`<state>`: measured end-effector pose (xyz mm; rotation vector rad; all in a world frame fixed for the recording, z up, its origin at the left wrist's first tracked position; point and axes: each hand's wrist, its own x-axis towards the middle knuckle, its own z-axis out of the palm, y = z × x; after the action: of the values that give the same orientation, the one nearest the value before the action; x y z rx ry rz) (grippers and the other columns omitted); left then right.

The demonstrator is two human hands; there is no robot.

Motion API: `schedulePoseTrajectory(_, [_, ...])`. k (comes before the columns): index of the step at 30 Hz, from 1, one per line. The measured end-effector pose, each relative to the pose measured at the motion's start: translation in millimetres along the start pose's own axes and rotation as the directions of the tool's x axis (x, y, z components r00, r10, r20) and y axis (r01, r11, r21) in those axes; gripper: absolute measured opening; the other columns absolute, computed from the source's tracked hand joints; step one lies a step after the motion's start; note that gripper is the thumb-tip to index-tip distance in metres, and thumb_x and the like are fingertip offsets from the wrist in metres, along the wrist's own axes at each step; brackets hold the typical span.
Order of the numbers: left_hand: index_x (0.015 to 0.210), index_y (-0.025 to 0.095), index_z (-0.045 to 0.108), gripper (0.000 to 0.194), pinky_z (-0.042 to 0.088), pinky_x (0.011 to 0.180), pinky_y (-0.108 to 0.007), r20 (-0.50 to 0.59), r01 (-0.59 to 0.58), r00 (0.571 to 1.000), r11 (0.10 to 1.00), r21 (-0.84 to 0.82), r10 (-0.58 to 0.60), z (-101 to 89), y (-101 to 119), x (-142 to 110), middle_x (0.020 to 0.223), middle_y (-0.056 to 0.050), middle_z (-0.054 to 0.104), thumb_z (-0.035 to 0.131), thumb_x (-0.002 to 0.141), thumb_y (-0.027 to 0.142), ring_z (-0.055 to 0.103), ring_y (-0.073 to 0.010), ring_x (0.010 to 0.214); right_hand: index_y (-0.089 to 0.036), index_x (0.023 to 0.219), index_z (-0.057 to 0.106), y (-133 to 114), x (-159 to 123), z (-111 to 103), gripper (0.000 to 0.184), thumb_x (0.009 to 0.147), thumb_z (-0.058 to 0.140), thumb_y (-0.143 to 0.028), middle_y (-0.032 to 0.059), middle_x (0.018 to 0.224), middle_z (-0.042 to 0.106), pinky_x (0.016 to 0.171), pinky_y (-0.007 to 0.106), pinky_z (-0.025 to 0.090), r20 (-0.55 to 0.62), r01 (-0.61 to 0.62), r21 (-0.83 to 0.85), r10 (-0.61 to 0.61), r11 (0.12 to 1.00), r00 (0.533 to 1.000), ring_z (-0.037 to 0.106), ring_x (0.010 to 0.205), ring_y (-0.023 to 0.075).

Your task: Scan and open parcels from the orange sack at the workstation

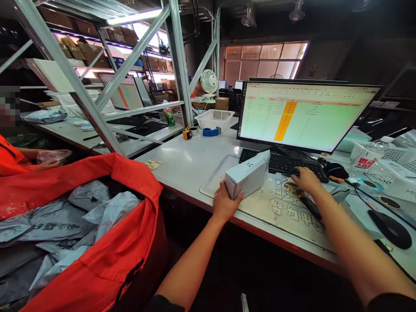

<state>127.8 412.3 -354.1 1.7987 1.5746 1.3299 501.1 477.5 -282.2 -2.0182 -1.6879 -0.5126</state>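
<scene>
My left hand [225,203] grips the near end of a small white box [249,174], thumb on one side and fingers on the other. The box is tilted above the desk mat [279,208], in front of the keyboard's left part. My right hand [307,179] rests at the front edge of the black keyboard [289,163], fingers stretched onto the keys and nothing held. Under my right forearm lies a dark object [310,208], partly hidden. Behind the keyboard, a monitor [305,115] shows a table with an orange column.
At left, a large red bag [130,177] holds several grey plastic parcels [58,225]. A black mouse [390,229], a bottle [367,156] and white baskets [394,173] are at right. A blue tape dispenser [211,131] sits farther back. Another person's sleeve [11,156] shows at far left.
</scene>
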Motion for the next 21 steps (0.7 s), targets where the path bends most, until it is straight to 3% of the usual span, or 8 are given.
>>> schedulePoseTrajectory(6, [0.145,0.019,0.041,0.071,0.056,0.100,-0.050,0.001,0.037,0.999,0.996,0.087,-0.037,0.3,1.5,0.3,0.126,-0.018,0.072,0.074,0.091,0.051,0.068,-0.0399,0.125,-0.018,0.140,0.061,-5.1,1.0,29.2,0.047,0.103,0.068,-0.046,0.0127,0.143,0.059,0.106,0.052,0.056,0.076,-0.039,-0.015,0.040,0.999,0.996,0.061,0.125,0.0279])
schedulePoseTrajectory(12, [0.149,0.020,0.039,0.073,0.055,0.102,-0.050,0.024,0.054,0.998,0.995,0.087,-0.056,-1.0,1.4,0.7,0.126,-0.017,0.073,0.072,0.092,0.053,0.067,-0.0400,0.127,-0.016,0.151,0.055,-7.6,1.6,52.0,0.057,0.105,0.060,-0.050,0.0174,0.158,0.049,0.122,0.057,0.040,0.146,-0.092,-0.034,0.096,0.995,0.985,0.046,0.147,0.0332])
schedulePoseTrajectory(16, [0.149,0.019,0.040,0.075,0.055,0.102,-0.050,0.008,0.061,0.998,0.995,0.083,-0.061,0.3,-0.4,-0.2,0.124,-0.017,0.073,0.072,0.091,0.053,0.068,-0.0400,0.125,-0.010,0.158,0.047,-8.8,5.2,58.5,0.063,0.106,0.047,-0.043,0.0208,0.167,0.039,0.127,0.054,0.031,0.188,-0.136,-0.041,0.142,0.990,0.972,0.032,0.157,0.0342])
schedulePoseTrajectory(21, [0.149,0.021,0.041,0.075,0.055,0.101,-0.049,-0.012,0.052,0.999,0.995,0.089,-0.051,1.7,-0.5,-2.4,0.123,-0.016,0.073,0.074,0.089,0.052,0.069,-0.0382,0.122,-0.006,0.160,0.045,-6.2,4.9,57.5,0.072,0.103,0.043,-0.049,0.0207,0.169,0.036,0.127,0.055,0.031,0.191,-0.161,-0.016,0.161,0.987,0.968,0.031,0.157,0.0362])
